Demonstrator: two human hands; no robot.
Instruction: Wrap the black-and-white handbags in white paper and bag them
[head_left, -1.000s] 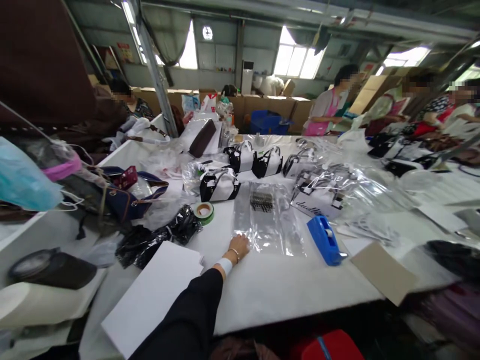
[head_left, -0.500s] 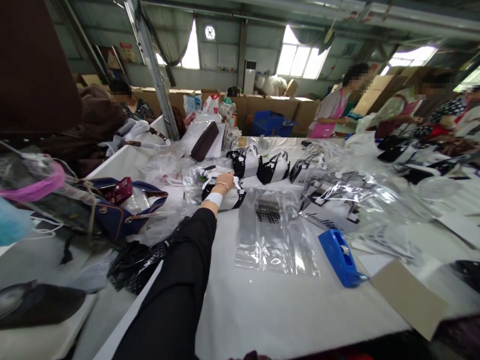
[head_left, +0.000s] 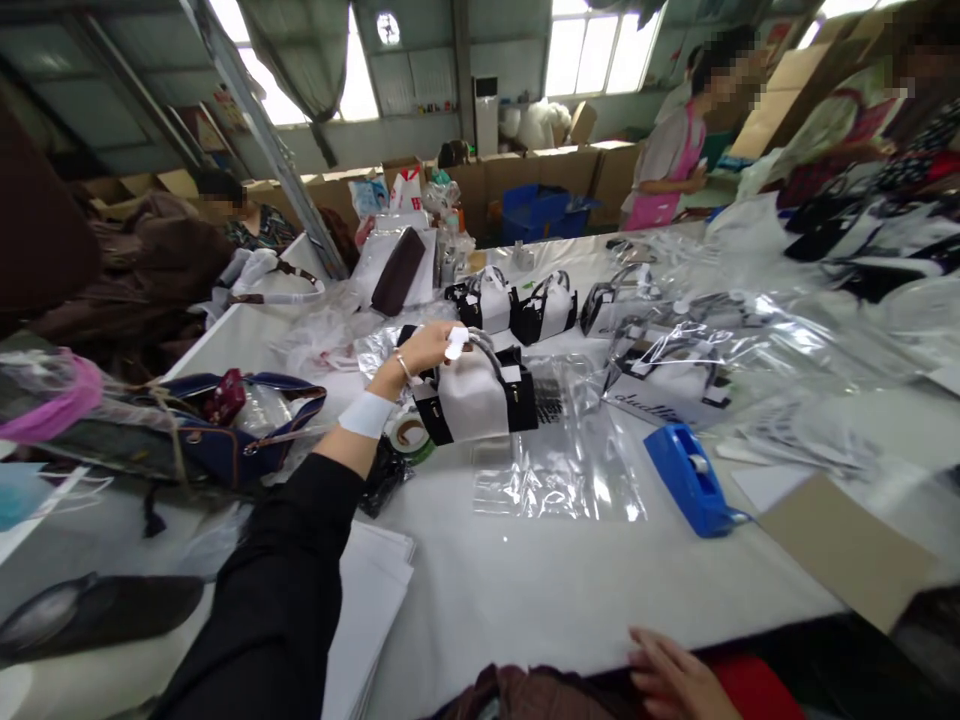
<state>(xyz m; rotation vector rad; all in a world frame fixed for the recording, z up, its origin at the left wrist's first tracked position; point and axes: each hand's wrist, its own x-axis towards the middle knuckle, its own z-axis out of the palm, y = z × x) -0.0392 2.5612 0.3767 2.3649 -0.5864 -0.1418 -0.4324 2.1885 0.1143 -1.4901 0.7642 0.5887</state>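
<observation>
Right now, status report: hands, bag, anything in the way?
Left hand gripping the white-and-black handbag by its handle, lifted. Right hand idle at table edge. Tape roll beneath bag.

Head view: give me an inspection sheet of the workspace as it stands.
Surface: white table, crowded.
Job's things: black-and-white handbag lifted by its handle; clear plastic bag flat below it.
Clutter: blue tape dispenser, tape roll, cardboard sheet, more handbags.
Grippers: left hand fingers closed on the handle; right hand at the near edge, empty.
Cables: nothing seen.
Surroundings: other people working, cartons behind.
</observation>
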